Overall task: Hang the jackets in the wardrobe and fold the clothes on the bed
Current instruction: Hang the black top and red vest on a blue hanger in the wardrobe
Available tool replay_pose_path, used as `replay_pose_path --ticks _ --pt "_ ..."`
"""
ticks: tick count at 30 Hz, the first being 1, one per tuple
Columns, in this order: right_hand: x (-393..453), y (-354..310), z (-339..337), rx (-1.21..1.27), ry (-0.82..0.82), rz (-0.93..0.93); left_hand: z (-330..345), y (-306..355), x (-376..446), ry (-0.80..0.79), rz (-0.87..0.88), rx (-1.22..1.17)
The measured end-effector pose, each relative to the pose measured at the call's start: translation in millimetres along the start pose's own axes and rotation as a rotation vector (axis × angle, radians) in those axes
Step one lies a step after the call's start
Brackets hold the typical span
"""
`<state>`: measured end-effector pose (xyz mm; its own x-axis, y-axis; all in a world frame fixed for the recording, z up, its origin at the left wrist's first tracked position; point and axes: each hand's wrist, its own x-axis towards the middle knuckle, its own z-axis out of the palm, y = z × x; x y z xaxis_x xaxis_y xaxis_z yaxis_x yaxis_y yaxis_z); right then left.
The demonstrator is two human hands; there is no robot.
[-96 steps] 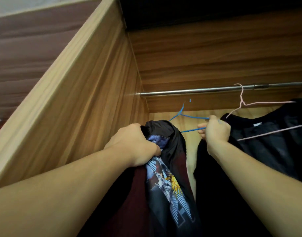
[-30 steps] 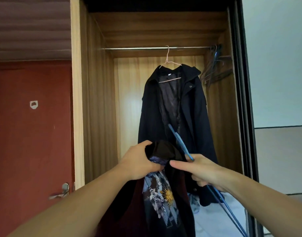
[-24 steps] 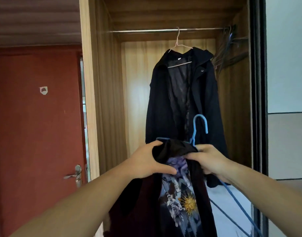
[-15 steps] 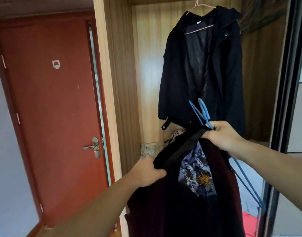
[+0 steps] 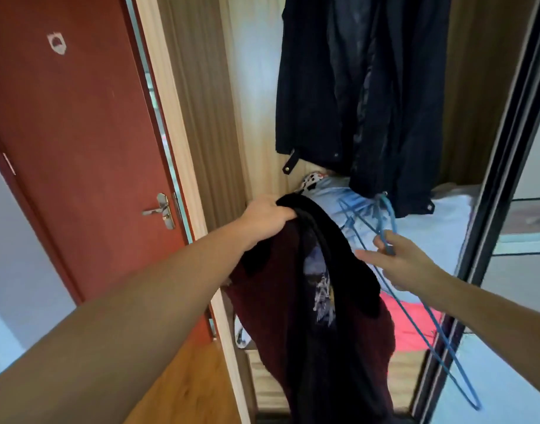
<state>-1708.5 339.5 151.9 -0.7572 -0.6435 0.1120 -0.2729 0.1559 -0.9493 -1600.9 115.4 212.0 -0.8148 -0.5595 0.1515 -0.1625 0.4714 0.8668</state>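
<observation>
At frame centre, the left hand [image 5: 267,217] grips the collar of a dark maroon jacket [image 5: 320,316] hanging below it. To the right, the right hand [image 5: 403,263] pinches a blue hanger [image 5: 415,307], forefinger extended, beneath the hung black coat [image 5: 354,96].

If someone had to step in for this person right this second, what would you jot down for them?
Left hand: grips the collar of the dark red jacket, which hangs down in front of the wardrobe.
Right hand: holds the blue hanger near its hook, its grip on a thin wire; the forefinger is stretched toward the jacket.
The hanger is not inside the jacket.
Done: a black coat hangs in the wardrobe.
Left: thread the hanger into the red jacket, hook it on the rail (out of view above), then fold the clothes on the bed, which is not in view.
</observation>
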Motion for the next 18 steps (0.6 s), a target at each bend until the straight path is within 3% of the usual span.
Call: replay_pose_path --ticks 2,6,11,18 --pt "-1 6 6 0.036 0.186 0.058 12 -5 7 -0.009 0.009 0.096" --pt "1 14 2 0.166 0.267 0.166 32 -24 13 -0.025 0.034 0.247" --pt "-4 31 -20 0.412 0.029 0.243 28 -50 21 0.037 -0.038 0.318" --pt "-10 53 -13 0.366 0.0 0.279 4 -55 20 0.055 -0.108 0.333"
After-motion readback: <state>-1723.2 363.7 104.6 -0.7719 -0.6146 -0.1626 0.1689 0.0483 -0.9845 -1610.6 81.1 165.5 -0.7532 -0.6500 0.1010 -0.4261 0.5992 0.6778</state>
